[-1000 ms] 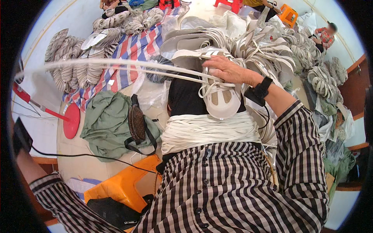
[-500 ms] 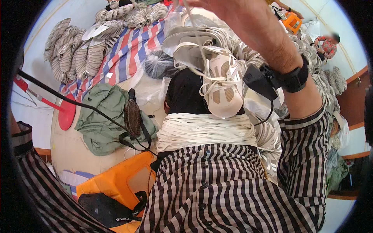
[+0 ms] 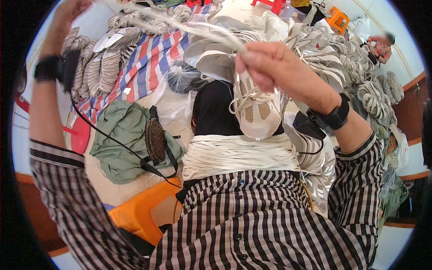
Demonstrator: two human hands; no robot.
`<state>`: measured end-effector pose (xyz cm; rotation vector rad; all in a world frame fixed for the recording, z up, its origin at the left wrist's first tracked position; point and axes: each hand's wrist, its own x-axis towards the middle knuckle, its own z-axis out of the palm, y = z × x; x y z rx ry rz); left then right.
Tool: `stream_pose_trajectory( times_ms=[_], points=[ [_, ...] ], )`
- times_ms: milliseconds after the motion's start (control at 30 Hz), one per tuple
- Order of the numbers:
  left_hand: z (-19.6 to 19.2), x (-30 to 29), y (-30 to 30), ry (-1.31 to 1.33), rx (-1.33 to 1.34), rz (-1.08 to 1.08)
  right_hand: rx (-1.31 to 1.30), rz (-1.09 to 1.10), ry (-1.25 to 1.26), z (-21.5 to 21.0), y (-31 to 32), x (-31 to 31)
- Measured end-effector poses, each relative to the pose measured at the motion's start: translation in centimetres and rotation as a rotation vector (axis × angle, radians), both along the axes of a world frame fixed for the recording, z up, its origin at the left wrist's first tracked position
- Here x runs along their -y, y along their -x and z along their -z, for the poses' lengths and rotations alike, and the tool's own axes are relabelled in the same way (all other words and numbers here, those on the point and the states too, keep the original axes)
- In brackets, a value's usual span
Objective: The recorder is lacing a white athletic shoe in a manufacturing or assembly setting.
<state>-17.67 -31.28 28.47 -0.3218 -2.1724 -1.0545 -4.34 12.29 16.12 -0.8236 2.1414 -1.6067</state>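
The right hand (image 3: pixel 279 69) is pinching a pale lace (image 3: pixel 202 32) between thumb and forefinger, its other fingers curling just above a beige shoe (image 3: pixel 257 122). The lace is running up and leftward, blurring along its length, toward the left hand (image 3: pixel 74 8). That hand is reaching the upper left rim of the view, which is cutting part of it off; I am unable to tell whether its fingers are closing on anything. The 2 hands are standing well apart, leaving a wide gap that the lace is crossing.

The shoe is lying beside the black cloth (image 3: pixel 211 108) on the lap, its rounded toe edge pointing toward the body and nearing a bundle of white laces (image 3: pixel 238 157). A pile of shoe pieces (image 3: pixel 321 65) is crowding the far right, narrowing the room there. On the left, a green cloth (image 3: pixel 112 144) is spreading over the tan floor (image 3: pixel 121 191), with a brown bag (image 3: pixel 155 140) lying at its right edge. An orange stool (image 3: pixel 139 211) is standing nearer the body. Farther off, a striped sheet (image 3: pixel 153 54) is slanting across the floor.
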Motion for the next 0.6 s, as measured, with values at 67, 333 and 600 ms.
stream_pose_trajectory(
  times_ms=[67,333,600],
  points=[
    [5.4,-5.8,-1.7,-0.037,-0.102,0.004,0.152,0.107,0.118,0.0,1.5,-0.8],
    [26.8,-29.3,-16.5,0.661,-0.028,0.892,0.059,-0.028,0.016,-1.1,1.9,1.8],
    [30.4,-31.1,-15.3,0.642,0.045,1.003,-0.724,-0.254,-0.379,-4.0,4.5,3.6]
  ],
)
